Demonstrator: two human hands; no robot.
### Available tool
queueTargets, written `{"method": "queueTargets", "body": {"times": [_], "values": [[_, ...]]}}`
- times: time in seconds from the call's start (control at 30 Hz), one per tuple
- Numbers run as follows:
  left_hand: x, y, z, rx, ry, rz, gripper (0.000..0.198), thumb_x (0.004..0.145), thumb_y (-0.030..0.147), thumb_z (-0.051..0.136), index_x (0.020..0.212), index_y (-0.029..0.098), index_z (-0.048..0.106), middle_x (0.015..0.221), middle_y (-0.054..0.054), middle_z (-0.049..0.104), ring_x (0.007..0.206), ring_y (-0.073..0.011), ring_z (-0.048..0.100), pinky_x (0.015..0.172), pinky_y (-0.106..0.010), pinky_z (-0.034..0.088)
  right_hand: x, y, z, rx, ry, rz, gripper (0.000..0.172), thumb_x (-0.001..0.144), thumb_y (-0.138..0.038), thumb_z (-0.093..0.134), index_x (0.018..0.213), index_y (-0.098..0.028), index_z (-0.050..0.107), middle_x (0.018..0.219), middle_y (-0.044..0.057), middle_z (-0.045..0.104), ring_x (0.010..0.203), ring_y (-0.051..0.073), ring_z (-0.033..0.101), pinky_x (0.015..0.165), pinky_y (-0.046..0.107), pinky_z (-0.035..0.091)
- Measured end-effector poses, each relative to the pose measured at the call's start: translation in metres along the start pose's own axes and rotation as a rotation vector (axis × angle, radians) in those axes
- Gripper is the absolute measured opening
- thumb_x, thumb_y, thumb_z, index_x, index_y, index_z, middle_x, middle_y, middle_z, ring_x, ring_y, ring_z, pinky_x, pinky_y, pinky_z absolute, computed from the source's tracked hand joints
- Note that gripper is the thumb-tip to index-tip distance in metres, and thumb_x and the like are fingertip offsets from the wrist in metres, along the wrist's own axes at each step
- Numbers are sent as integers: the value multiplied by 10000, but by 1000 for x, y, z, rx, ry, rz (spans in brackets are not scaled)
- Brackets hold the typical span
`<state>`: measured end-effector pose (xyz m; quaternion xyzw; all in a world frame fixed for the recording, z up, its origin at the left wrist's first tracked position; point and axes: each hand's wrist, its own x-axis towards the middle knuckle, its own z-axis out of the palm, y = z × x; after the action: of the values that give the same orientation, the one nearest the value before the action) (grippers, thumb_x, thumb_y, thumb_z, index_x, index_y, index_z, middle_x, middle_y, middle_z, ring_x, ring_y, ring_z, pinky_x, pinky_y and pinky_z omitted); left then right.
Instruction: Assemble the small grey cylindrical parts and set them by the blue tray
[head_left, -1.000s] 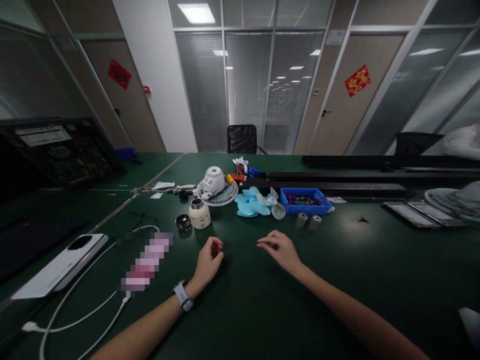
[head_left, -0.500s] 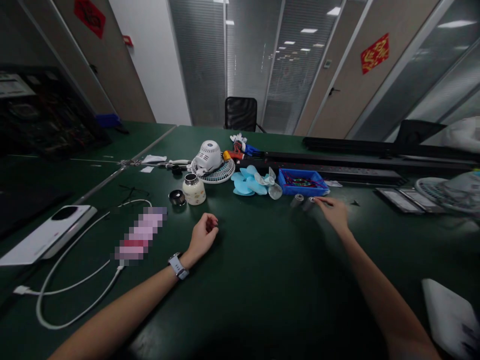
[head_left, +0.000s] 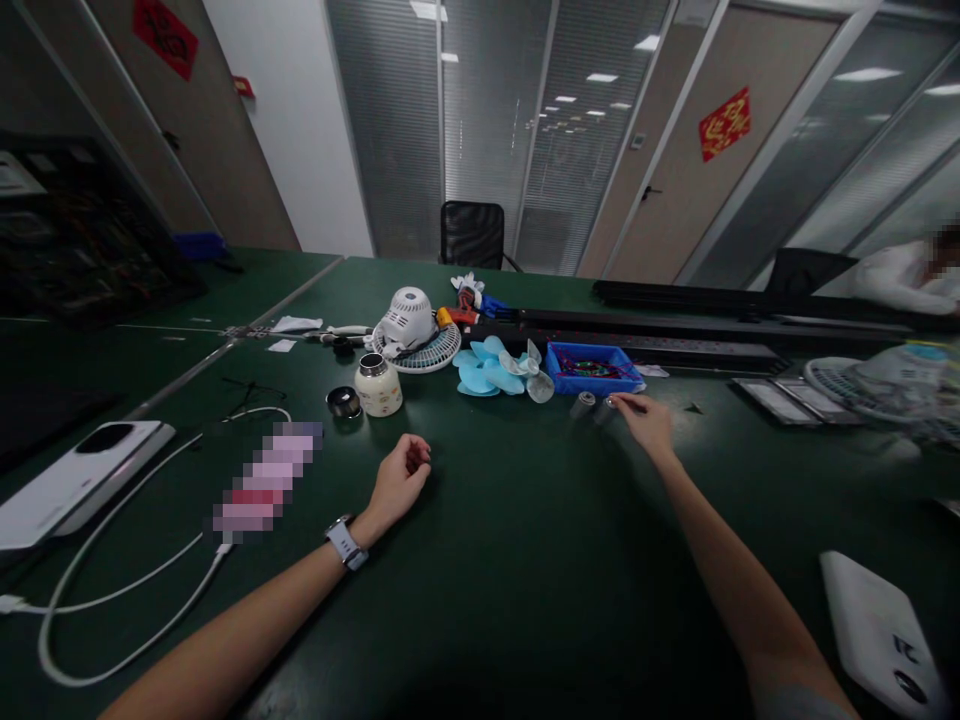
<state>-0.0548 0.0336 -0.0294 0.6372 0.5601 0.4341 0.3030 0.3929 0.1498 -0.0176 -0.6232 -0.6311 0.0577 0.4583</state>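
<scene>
My left hand [head_left: 399,477] rests on the green table [head_left: 525,560] with its fingers curled in; something small and dark red may sit inside, too small to name. A watch [head_left: 344,541] is on that wrist. My right hand [head_left: 645,420] reaches far forward, its fingertips pinching at the nearer of two small grey cylinders [head_left: 582,404] in front of a blue tray [head_left: 592,367]. Left of the tray lie light blue fan blades [head_left: 484,365] and a clear blade [head_left: 534,378].
A white fan motor on its grille [head_left: 411,330], a cream jar [head_left: 376,386] and its dark lid [head_left: 343,401] stand beyond my left hand. A white device [head_left: 71,480] and cable [head_left: 112,590] lie at left; another white device [head_left: 881,630] at bottom right. A person sits far right.
My right hand moved from the middle of the table forward and right to the grey cylinders. My left hand stayed curled in place. The view tilted down and shifted.
</scene>
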Motion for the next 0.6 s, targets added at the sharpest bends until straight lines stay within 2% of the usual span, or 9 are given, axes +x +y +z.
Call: {"method": "queueTargets", "body": {"times": [0.2, 0.6], "values": [[1, -3, 1, 9, 5, -1, 198, 742, 100, 520, 907, 208, 504, 787, 26, 568, 656, -139, 543, 593, -244, 426, 2, 0, 8, 66, 36, 53, 439, 763, -558, 593, 871, -167, 760, 861, 96, 751, 776, 255, 692, 760, 367, 543], [-1, -5, 2, 6, -14, 44, 222, 753, 91, 524, 942, 208, 517, 816, 19, 577, 679, -143, 559, 620, -254, 450, 2, 5, 18, 158, 62, 62, 487, 734, -611, 585, 845, -170, 762, 928, 119, 744, 867, 264, 689, 829, 400, 545]]}}
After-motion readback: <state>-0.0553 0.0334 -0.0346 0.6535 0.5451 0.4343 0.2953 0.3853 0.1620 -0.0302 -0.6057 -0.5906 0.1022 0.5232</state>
